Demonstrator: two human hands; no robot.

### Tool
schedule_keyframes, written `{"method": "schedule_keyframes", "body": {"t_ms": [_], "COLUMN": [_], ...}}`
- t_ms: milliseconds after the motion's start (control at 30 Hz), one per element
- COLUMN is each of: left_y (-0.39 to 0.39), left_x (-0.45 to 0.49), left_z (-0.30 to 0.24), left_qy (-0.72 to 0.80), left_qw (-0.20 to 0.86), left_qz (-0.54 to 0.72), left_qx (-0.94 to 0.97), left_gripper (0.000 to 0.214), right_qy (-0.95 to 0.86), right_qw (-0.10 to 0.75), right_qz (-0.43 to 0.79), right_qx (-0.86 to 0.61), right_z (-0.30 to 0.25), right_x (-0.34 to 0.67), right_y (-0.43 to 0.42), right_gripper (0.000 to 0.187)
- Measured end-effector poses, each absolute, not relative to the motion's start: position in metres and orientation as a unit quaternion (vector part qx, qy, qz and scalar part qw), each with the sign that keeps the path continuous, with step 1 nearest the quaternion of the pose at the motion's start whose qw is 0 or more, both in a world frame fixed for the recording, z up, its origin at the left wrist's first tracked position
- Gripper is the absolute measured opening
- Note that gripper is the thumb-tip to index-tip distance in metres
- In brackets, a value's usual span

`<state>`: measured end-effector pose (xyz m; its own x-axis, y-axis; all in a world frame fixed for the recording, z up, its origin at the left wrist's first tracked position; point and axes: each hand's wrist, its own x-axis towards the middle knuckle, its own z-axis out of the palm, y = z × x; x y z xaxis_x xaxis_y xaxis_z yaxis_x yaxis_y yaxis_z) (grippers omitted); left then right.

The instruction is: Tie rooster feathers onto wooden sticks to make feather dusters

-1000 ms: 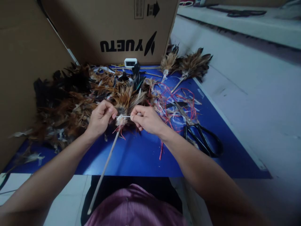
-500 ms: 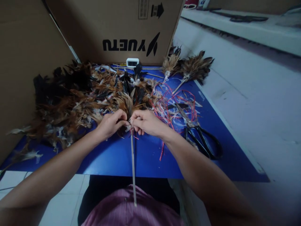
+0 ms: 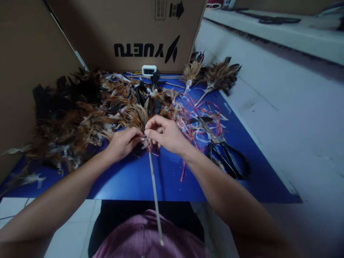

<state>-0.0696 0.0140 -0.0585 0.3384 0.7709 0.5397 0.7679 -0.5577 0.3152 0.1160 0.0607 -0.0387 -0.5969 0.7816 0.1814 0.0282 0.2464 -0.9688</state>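
Note:
A feather duster points away from me, its brown and black feathers bound around one end of a thin stick. The stick's bare end reaches past the table edge over my lap. My left hand is closed, its thumb and forefinger pinching the whitish binding at the base of the feathers from the left. On the other side my right hand is closed in a pinch just above the binding; what lies between its fingertips is too small to make out. Short red string ends stick out below the binding.
Loose feathers heap across the left of the blue table. Tangled red and white string and black-handled scissors lie to the right. Two feather dusters rest behind. A small white digital display stands before a cardboard box.
My right hand has risen slightly and shifted toward the feathers. My left hand stays at the binding. The stick's near end has swung a little to the right.

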Motion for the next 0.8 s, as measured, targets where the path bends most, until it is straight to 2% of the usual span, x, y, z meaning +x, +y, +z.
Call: {"method": "schedule_keyframes", "body": {"t_ms": [133,233,500,667,800], "left_y": [0.012,0.01,0.008,0.006,0.006], "left_x": [-0.072,-0.074,-0.072,-0.069,-0.068], "left_z": [-0.056,-0.053,-0.045,-0.042,-0.04], "left_qy": [0.477,0.497,0.486,0.481,0.471], "left_qw": [-0.013,-0.027,-0.072,-0.071,-0.068], "left_qz": [0.346,0.342,0.338,0.329,0.327], "left_qx": [0.808,0.797,0.803,0.809,0.816], "left_gripper": [0.01,0.012,0.013,0.013,0.013], "right_qy": [-0.753,-0.761,-0.754,-0.743,-0.72], "right_qw": [0.365,0.367,0.407,0.406,0.375], "right_qz": [0.48,0.473,0.466,0.469,0.521], "right_qx": [-0.264,-0.249,-0.223,-0.251,-0.266], "right_z": [-0.049,-0.052,-0.047,-0.048,-0.049], "right_x": [0.114,0.113,0.113,0.11,0.11], "right_y": [0.066,0.066,0.064,0.062,0.062], "right_gripper": [0.027,0.032,0.009,0.012,0.008]}}
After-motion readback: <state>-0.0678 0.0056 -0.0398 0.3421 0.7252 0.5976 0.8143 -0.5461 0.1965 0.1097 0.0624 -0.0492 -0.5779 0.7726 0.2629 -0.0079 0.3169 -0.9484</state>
